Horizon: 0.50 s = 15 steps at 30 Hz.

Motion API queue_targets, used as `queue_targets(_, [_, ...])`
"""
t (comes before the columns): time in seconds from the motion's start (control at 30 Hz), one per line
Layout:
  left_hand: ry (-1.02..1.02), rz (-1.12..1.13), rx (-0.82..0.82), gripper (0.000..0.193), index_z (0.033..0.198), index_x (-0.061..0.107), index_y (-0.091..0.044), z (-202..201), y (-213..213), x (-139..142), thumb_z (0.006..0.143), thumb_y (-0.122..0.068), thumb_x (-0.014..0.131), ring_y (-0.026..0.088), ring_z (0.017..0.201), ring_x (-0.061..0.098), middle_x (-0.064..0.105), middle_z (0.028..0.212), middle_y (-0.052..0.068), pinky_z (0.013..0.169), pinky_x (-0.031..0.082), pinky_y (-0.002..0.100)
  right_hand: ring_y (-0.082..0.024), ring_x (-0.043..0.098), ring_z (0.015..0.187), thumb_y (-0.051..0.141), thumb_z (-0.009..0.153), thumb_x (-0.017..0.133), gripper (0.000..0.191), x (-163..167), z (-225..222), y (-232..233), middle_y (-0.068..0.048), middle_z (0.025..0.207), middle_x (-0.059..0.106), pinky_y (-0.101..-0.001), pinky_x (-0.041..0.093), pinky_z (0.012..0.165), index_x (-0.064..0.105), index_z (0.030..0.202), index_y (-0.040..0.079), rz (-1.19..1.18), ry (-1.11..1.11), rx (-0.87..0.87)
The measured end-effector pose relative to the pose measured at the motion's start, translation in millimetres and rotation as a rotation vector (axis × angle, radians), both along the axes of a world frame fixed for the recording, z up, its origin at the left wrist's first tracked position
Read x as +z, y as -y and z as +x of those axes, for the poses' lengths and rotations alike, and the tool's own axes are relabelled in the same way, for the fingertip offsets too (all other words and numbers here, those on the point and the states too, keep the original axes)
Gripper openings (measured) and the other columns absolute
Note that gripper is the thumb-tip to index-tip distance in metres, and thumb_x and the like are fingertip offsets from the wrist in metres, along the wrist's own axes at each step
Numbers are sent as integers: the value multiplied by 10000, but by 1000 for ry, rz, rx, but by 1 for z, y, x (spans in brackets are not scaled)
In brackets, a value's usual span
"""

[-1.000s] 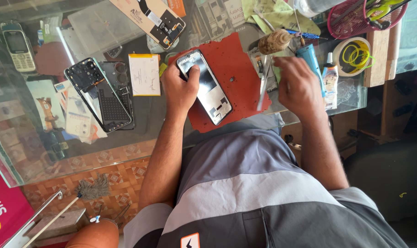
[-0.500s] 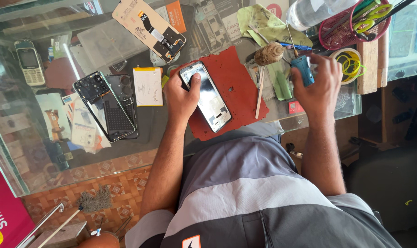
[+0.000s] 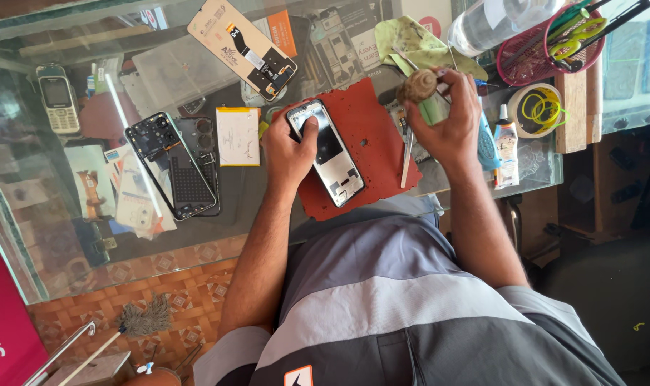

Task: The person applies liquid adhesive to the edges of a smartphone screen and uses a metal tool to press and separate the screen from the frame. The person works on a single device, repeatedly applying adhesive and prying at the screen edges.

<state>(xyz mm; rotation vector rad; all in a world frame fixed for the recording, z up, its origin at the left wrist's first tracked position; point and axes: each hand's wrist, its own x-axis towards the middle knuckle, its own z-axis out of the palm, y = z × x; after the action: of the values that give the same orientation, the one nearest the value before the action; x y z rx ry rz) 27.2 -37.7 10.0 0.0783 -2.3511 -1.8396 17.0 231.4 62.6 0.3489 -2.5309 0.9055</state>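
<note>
Glass worktop carries a red mat. On it, the left hand presses the open phone steady. Beside it, the right hand holds a small brush in a tight grip, lifted and ready.

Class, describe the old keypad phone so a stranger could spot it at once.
Start at the glass counter and go to its far corner, away from the red mat. There lies the keypad phone: small, silver-grey, with buttons, unlike the opened black phone nearby.
</note>
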Motion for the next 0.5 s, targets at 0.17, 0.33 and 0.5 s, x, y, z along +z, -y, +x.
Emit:
queue_targets(0.17, [10, 11, 0, 256, 1167, 730, -2, 0, 0, 0, 932, -99, 692, 212, 947, 761, 754, 1055, 130, 848, 578, 326, -325, 694, 991, 112, 831, 766, 461, 9, 17, 26, -156, 1121, 644, -395, 571, 857, 612, 1254, 13, -207, 197, 192])
queue_targets(0.33, [3, -1, 14, 254, 1154, 732, 5, -2, -1, -2, 924, -99, 706, 205, 924, 758, 756, 1038, 140, 825, 578, 320, -341, 710, 996, 138, 799, 806, 486, 14, 26, 52, -147, 1099, 663, -423, 571, 854, 647, 1238, 5, -59, 217, 162])
queue_targets(0.5, [18, 31, 4, 252, 1159, 727, 7, -1, -1, -2, 939, -111, 694, 183, 907, 767, 780, 1009, 123, 810, 587, 310, -346, 708, 962, 140, 787, 830, 483, 12, 27, 60, -136, 1068, 657, -430, 575, 826, 659, 1226, 35, -47, 226, 142])
